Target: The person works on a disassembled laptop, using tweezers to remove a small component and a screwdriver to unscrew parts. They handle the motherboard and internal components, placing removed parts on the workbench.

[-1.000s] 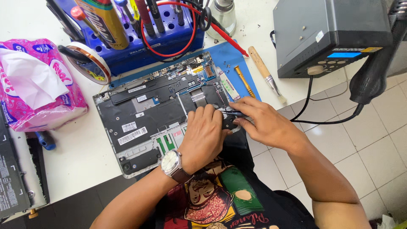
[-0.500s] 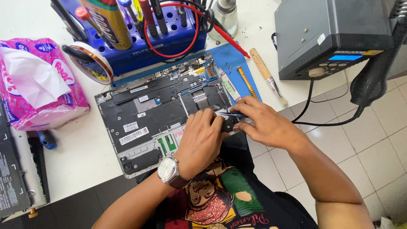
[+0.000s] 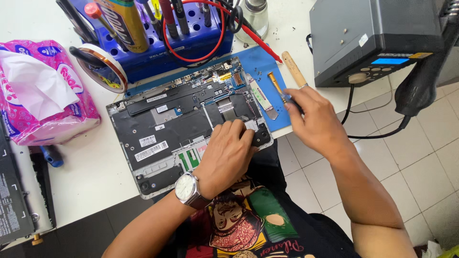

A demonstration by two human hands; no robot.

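An opened laptop (image 3: pixel 162 124) lies bottom-up on the white bench, its boards and cables exposed. My left hand (image 3: pixel 227 160), with a wristwatch (image 3: pixel 185 187), rests on its near right corner, fingers curled against a black speaker module (image 3: pixel 262 136). My right hand (image 3: pixel 315 122) is off the laptop, over the blue mat (image 3: pixel 258 62). Its fingertips pinch the dark end of a small screwdriver with an orange handle (image 3: pixel 276 83) that lies on the mat.
A wooden-handled tool (image 3: pixel 292 68) lies on the mat's right. Behind the laptop stand a blue tool rack (image 3: pixel 191 45), a tape roll (image 3: pixel 103 64) and a glass bottle (image 3: pixel 252 16). A pink tissue pack (image 3: pixel 43 95) sits left, a grey station (image 3: pixel 377 38) with a black handpiece (image 3: pixel 423 81) right.
My right hand left the laptop's near right corner and moved right and away onto the blue mat, taking hold of the screwdriver. My left hand stayed on the laptop.
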